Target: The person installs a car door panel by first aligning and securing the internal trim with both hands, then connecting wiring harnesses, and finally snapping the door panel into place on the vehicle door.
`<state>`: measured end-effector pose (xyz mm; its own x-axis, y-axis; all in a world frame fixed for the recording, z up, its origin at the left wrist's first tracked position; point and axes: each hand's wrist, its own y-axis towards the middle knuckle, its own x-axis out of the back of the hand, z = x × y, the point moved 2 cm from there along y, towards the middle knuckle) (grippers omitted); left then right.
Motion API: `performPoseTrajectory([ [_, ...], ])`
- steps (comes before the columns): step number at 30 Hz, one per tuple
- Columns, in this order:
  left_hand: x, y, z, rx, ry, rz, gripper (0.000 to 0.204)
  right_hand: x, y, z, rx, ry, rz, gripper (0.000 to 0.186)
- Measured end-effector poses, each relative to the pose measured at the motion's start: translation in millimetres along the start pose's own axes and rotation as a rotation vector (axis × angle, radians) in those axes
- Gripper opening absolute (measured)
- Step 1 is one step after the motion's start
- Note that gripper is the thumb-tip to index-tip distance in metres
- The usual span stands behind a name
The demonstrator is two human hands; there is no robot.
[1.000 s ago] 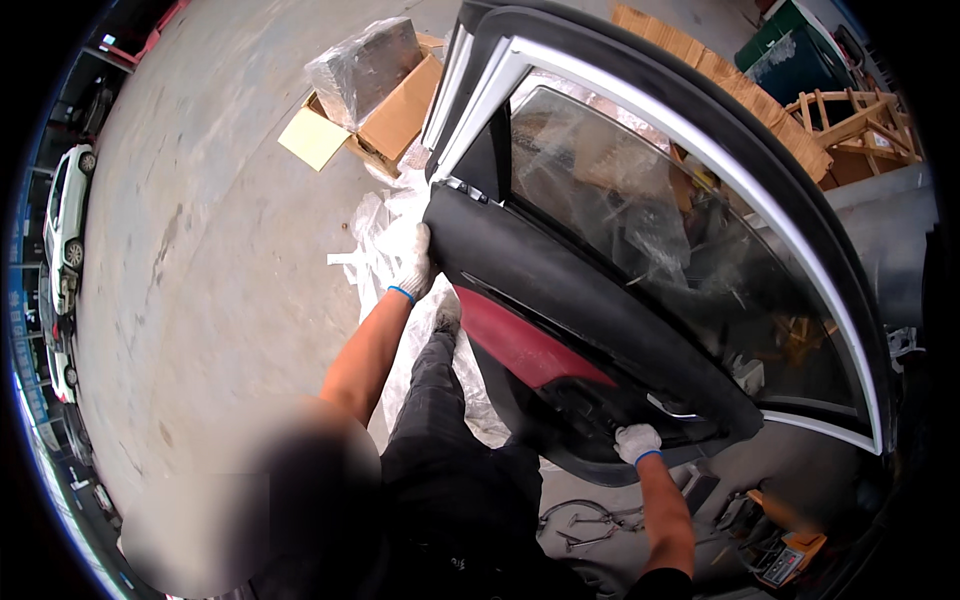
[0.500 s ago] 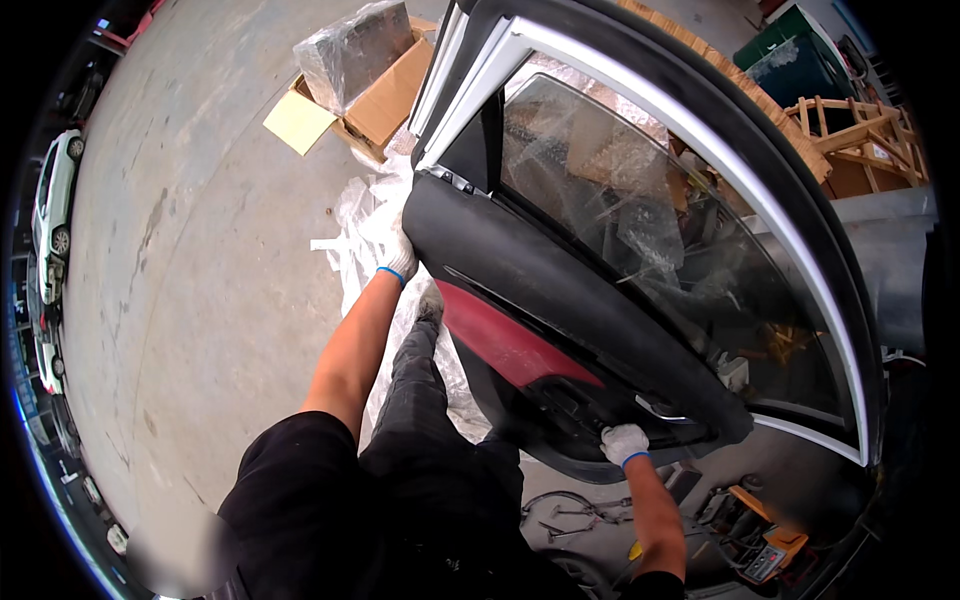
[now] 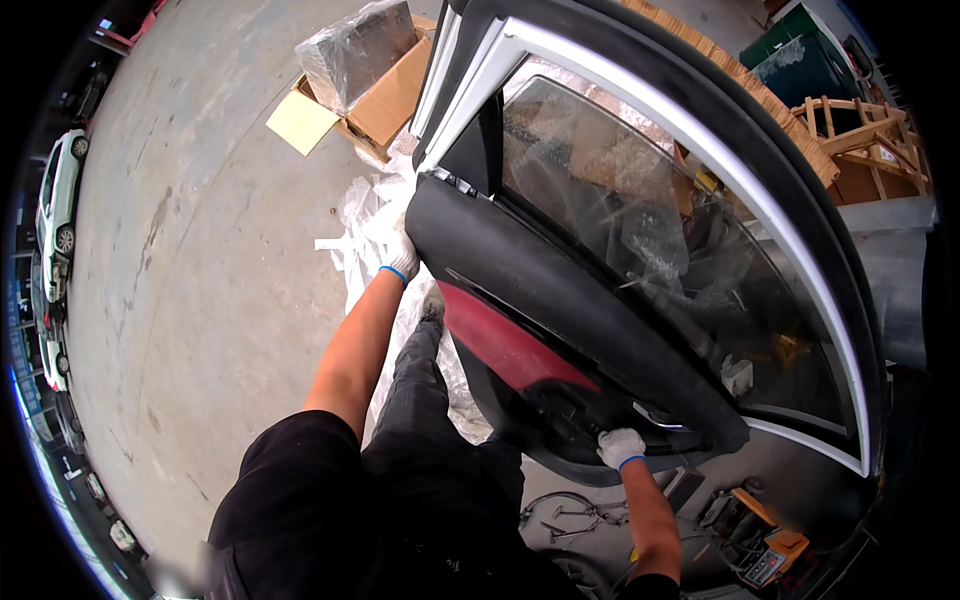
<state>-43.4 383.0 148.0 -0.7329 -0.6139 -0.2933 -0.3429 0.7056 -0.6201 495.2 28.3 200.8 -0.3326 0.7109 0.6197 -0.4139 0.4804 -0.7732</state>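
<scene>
A car door stands upright in front of me, its inner side toward me. It has a black trim panel, a dark red insert, a window pane and a silvery-white frame. At the panel's left edge my left hand, in a white knit glove with a blue cuff, is closed round the door; its fingertips are hidden. Lower right, my gloved right hand grips the door at the armrest's pull, below the chrome inner handle. The curled fingers there are partly hidden.
Crumpled clear plastic sheeting lies by my foot. Beyond it, an open cardboard box holds a plastic-wrapped block. A wooden crate frame stands far right. Cables and orange equipment lie lower right; cars line the far left.
The door has shifted very slightly in view, and my right hand has moved a touch left with it. Both hands keep their hold.
</scene>
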Motion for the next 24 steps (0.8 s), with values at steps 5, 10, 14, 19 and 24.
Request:
performPoseTrajectory([
  [5, -0.6, -2.5, 0.2, 0.049, 0.069, 0.003, 0.057, 5.8, -1.4, -5.0, 0.013, -0.002, 0.019, 0.039],
  [10, 2.6, -0.1, -3.7, 0.068, 0.07, -0.003, 0.057, 2.2, 3.1, -1.6, 0.048, 0.005, 0.078, 0.04],
  [14, -18.8, -15.0, -19.4, 0.079, -0.001, 0.103, 0.042, 0.7, 2.8, -1.0, 0.044, 0.027, 0.093, 0.039],
  [19, 22.4, 26.1, 6.6, 0.007, 0.154, 0.269, 0.041, 0.8, 5.6, -6.2, 0.073, 0.017, -0.005, 0.039],
  [24, 40.9, 51.8, 17.3, 0.076, -0.014, 0.14, 0.042, 8.0, 10.1, -11.0, 0.086, 0.011, -0.003, 0.039],
])
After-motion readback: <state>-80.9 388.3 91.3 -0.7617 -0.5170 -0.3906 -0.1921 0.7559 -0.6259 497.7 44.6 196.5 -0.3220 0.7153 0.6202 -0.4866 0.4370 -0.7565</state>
